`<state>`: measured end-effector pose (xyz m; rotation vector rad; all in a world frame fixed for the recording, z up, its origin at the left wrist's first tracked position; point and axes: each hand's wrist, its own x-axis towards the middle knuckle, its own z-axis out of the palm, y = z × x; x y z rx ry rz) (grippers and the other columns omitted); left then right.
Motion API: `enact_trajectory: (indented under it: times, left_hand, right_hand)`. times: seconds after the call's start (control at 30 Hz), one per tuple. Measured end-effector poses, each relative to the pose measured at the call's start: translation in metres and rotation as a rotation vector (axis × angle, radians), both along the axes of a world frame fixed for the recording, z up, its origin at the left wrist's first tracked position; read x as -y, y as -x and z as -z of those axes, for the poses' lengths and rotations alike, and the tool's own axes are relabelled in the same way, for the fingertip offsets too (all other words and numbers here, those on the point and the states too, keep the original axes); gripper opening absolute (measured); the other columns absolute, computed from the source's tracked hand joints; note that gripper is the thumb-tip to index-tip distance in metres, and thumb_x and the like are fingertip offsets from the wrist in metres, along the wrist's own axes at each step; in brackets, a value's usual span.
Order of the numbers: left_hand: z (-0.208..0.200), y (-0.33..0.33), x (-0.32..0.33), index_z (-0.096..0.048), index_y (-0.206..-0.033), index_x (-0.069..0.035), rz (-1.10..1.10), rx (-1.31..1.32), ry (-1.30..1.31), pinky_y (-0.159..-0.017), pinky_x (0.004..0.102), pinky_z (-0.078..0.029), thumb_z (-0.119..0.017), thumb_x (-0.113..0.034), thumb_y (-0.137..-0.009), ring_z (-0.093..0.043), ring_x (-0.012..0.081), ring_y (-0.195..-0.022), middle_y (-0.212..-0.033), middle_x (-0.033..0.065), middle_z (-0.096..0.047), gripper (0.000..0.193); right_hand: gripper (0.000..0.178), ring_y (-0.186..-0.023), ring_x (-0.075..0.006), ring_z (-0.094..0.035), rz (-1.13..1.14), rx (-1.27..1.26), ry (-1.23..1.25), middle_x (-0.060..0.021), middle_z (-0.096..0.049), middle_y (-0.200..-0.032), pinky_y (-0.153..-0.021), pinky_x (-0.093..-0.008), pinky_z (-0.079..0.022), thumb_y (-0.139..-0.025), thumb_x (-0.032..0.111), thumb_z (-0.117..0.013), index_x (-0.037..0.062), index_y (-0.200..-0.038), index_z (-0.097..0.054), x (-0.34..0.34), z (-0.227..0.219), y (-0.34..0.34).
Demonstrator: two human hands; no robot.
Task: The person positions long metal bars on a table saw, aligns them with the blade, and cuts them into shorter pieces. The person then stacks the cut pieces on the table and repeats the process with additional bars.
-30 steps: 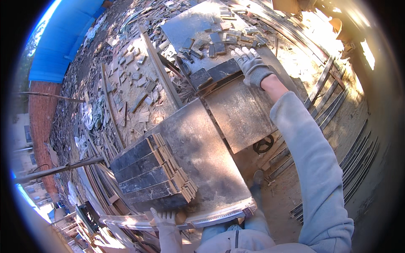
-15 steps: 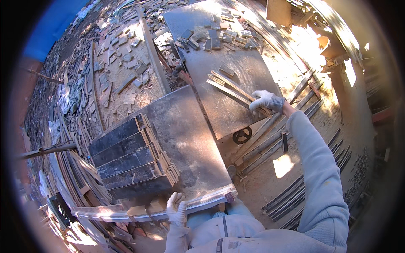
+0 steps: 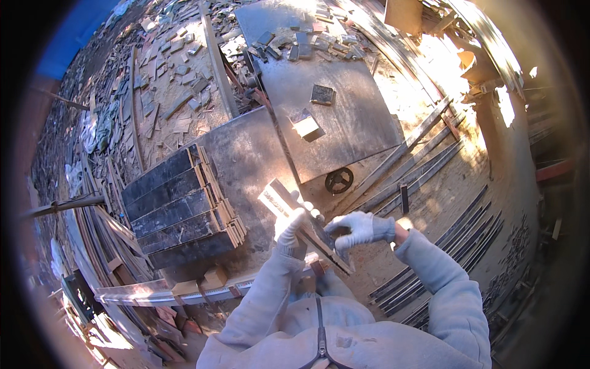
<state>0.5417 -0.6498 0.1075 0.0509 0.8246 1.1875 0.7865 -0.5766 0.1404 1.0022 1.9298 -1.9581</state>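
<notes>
A short stack of plywood strips (image 3: 284,200) slants above the near edge of the metal saw table (image 3: 246,138). My left hand (image 3: 291,229) is wrapped round it. My right hand (image 3: 357,229) is at the stack's lower right end, fingers curved and apart from the thumb, fingertips close against its edge. Whether they press on it is hard to see. To the left on the table lies a pile of dark-faced plywood strips (image 3: 172,212), their pale ends toward my hands. Two offcut blocks, a dark one (image 3: 322,95) and a pale one (image 3: 305,125), rest on the farther table plate.
A pale rail (image 3: 141,293) runs along the table's near edge, with small wood blocks (image 3: 215,277) by it. More offcuts (image 3: 301,46) lie on the far plate. A handwheel (image 3: 338,180) shows beneath it. Long dark strips (image 3: 436,258) lie on the ground at right.
My right hand has come back from the far plate toward my body. The plywood strips it held are now in my left hand, which has risen. A pale offcut block now shows on the far plate.
</notes>
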Motion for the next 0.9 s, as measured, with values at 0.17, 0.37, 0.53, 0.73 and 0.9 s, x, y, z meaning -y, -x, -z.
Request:
enact_trajectory:
  times: [0.17,0.37,0.53,0.73,0.9]
  left_hand:
    - [-0.011,0.022,0.044,-0.052,-0.144,-0.006,-0.104,-0.158,0.089,-0.09,0.0504,-0.065,-0.08,-0.008,-0.093,-0.076,0.0284,-0.097,-0.106,0.0104,-0.073,0.057]
    - [-0.014,0.058,0.078,-0.053,-0.143,-0.006,-0.31,0.011,0.226,-0.093,0.0574,-0.063,-0.075,-0.006,-0.092,-0.074,0.0348,-0.105,-0.12,0.0158,-0.072,0.055]
    - [-0.003,0.081,0.085,-0.056,-0.142,-0.007,-0.348,-0.008,0.097,-0.094,0.0589,-0.064,-0.072,-0.007,-0.098,-0.072,0.0345,-0.109,-0.121,0.0161,-0.071,0.046]
    - [0.001,0.083,0.074,-0.055,-0.144,-0.006,-0.316,-0.04,0.132,-0.092,0.0545,-0.066,-0.074,-0.005,-0.096,-0.074,0.0333,-0.108,-0.123,0.015,-0.071,0.052]
    - [-0.011,0.074,0.075,-0.055,-0.143,-0.006,-0.305,-0.091,0.142,-0.091,0.0542,-0.066,-0.075,-0.003,-0.094,-0.074,0.0339,-0.108,-0.121,0.0152,-0.071,0.053]
  right_hand:
    - [0.07,-0.147,-0.032,-0.052,0.49,0.55,-0.848,-0.0211,-0.057,-0.155,-0.121,-0.0424,-0.047,-0.098,0.04,-0.075,0.0068,-0.155,-0.052,-0.185,0.028,0.027]
    - [0.083,-0.142,-0.0317,-0.059,0.466,0.36,-1.045,-0.0212,-0.063,-0.15,-0.118,-0.0411,-0.049,-0.083,0.03,-0.089,0.0045,-0.154,-0.056,-0.292,0.087,0.056]
    - [0.092,-0.132,-0.032,-0.066,0.811,-0.043,-0.306,-0.0201,-0.067,-0.145,-0.11,-0.0401,-0.054,-0.07,0.028,-0.1,-0.0004,-0.148,-0.06,-0.262,0.08,0.049]
    - [0.099,-0.135,-0.0403,-0.059,0.469,0.513,-0.92,-0.0238,-0.06,-0.146,-0.114,-0.0474,-0.049,-0.078,0.053,-0.09,0.009,-0.157,-0.051,-0.198,0.086,0.103]
    - [0.079,-0.123,-0.0305,-0.066,0.922,0.115,-0.531,-0.0196,-0.066,-0.14,-0.108,-0.041,-0.052,-0.077,0.035,-0.098,0.005,-0.14,-0.06,-0.182,0.107,0.113]
